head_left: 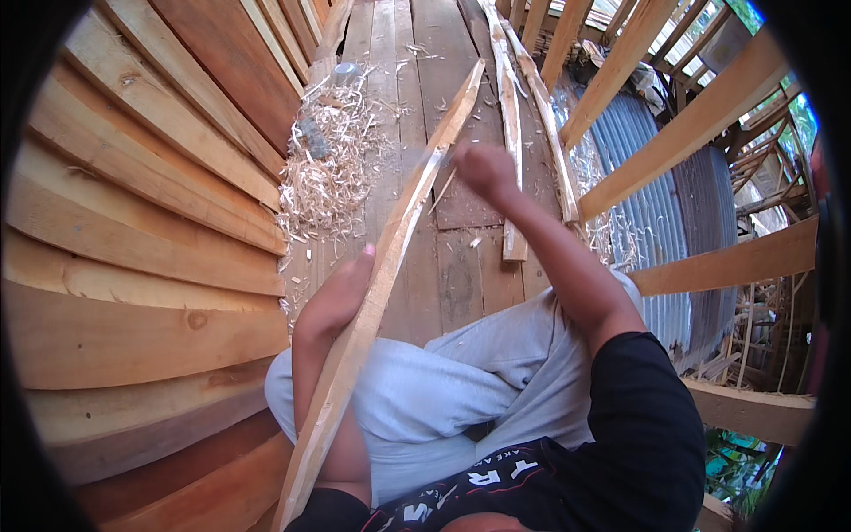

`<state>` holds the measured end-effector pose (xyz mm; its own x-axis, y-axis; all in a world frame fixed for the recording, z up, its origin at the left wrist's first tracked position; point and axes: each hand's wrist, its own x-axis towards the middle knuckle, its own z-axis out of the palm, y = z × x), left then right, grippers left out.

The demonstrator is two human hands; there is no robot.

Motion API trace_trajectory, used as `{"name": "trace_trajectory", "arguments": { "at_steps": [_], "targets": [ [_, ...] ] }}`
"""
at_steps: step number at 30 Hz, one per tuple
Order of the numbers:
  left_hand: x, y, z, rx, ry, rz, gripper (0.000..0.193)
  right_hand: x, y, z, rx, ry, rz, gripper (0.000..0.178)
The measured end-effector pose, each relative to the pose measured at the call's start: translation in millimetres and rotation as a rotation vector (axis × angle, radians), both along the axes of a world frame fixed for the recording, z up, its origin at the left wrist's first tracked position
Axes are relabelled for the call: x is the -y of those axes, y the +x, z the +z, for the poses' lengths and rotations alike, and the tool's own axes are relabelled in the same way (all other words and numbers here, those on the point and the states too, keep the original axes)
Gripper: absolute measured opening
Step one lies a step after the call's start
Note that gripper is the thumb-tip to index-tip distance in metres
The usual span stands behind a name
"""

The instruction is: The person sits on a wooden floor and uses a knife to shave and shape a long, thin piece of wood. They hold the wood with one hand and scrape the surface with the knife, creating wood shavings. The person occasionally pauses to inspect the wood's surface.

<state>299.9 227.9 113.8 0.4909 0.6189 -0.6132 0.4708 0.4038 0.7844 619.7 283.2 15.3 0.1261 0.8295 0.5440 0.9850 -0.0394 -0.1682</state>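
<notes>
Closest to me are the black shirt sleeve (638,426) and the grey shorts (443,399) over my bent knees, as I sit on the plank floor (461,275). From my lap a long, thin wooden slat (381,284) runs up and away, tilted toward the right, its far tip reaching out over the floorboards. My left hand (341,293) steadies it partway up, fingers wrapped around the left edge with the thumb against the wood. Farther along, my right hand (483,168) sits against the slat's right edge, fist closed around something narrow; it is blurred, and I cannot tell what the tool is. Beyond the left hand, a heap of pale wood shavings (328,168) lies on the floor beside the stacked board wall (142,230), with a small grey object (312,137) resting in it. To the right, more slender strips (514,133) lie on the planks, near a slanted wooden railing (691,124) with corrugated metal sheeting (656,204) past it.
</notes>
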Motion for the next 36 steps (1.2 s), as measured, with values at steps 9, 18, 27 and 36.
{"name": "trace_trajectory", "arguments": {
  "at_steps": [9, 18, 27, 36],
  "targets": [
    [6.9, -5.9, 10.3, -0.012, 0.007, 0.034, 0.056, 9.6, -31.8, 6.8, -0.138, -0.027, -0.02, 0.054],
    [2.5, -8.9, 0.2, -0.033, 0.048, 0.006, 0.059, -0.7, -18.5, 21.0, -0.207, -0.179, -0.121, 0.051],
    [2.4, -2.7, 10.7, -0.027, -0.003, 0.034, 0.057, 1.7, -1.8, 6.6, -0.294, -0.288, -0.108, 0.051],
    [1.7, -7.1, 3.9, 0.035, 0.026, 0.041, 0.057, 13.1, 28.7, 33.6, -1.432, -1.119, 0.315, 0.043]
  ]
}}
